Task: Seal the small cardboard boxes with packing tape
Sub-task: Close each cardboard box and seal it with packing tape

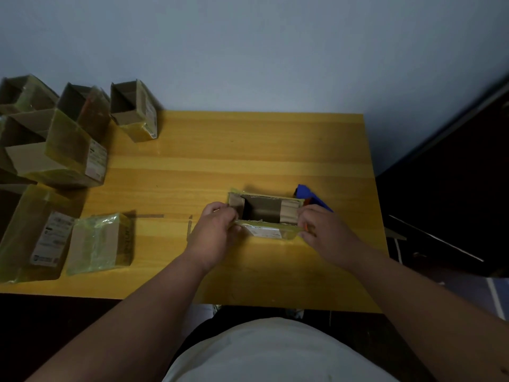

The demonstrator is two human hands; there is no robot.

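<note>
1. The bench (275, 150) carries a cluster of taped boxes (68, 150) at nine to ten o'clock.
2. The open box (264, 212) sits at about four o'clock from the bench's centre, flaps up, with the blue tape dispenser (314, 195) touching its far right corner.
3. The left hand (217, 232) curls its fingers round the box's left end; the right hand (325, 230) pinches the right end.
4. Fold the short end flaps flat first, then the long ones, seam meeting squarely, before reaching for tape.

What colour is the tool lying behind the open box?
Blue, with a bit of red; the tape dispenser shows in the head view.
</note>
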